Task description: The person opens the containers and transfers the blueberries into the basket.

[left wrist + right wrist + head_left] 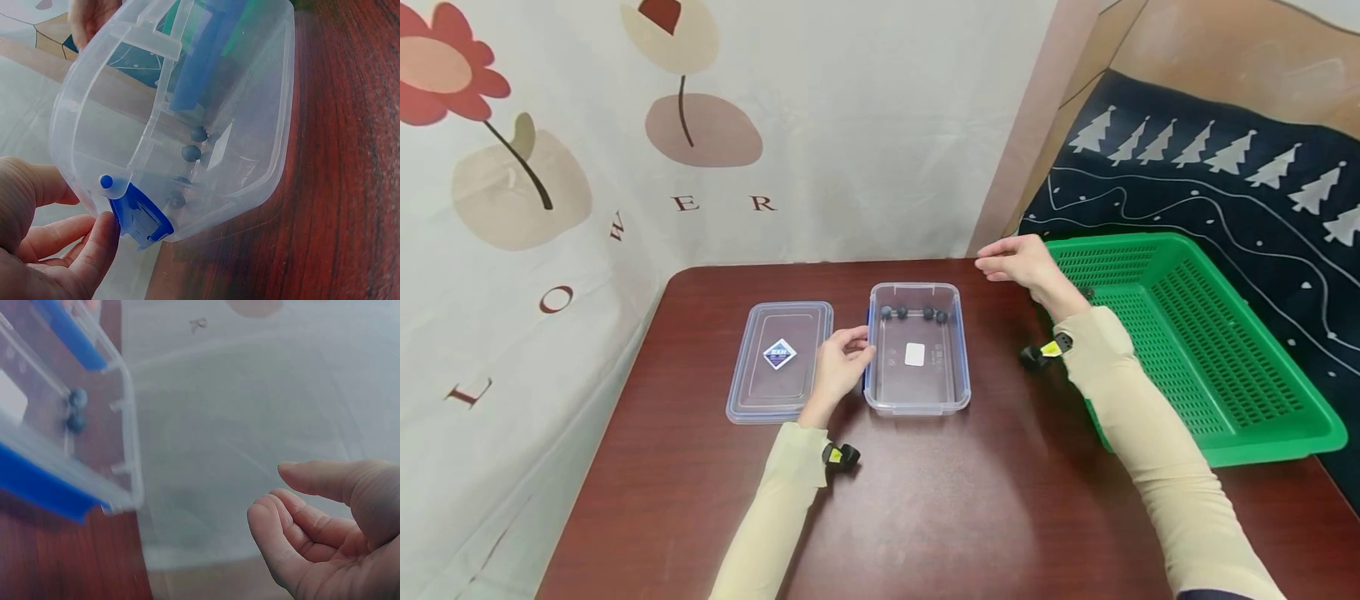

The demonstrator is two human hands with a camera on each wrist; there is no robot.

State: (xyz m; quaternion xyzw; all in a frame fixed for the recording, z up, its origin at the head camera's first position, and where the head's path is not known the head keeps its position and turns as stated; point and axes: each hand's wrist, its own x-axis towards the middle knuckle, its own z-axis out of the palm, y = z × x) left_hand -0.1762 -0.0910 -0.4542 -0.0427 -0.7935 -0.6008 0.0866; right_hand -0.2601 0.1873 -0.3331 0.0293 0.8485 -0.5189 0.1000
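A clear plastic container (917,392) with blue side latches stands uncovered on the table. Several small dark blue balls (902,312), like blueberries in look, lie along its far end. My left hand (841,362) is at the container's left side, its relaxed fingers touching the blue latch (140,219). To the left lies the flat clear lid (782,387) with a blue and white diamond label. My right hand (1021,262) hovers between the container and the green basket (1217,458), nothing in its loosely bent fingers. In the right wrist view, a gap separates its thumb from the fingertips.
A small dark thing (1086,293) lies at the basket's far left, partly hidden by the right arm. The dark red table (925,508) ends at a pale curtain (865,150). Behind the basket is a dark blue cloth (1195,192) with white trees.
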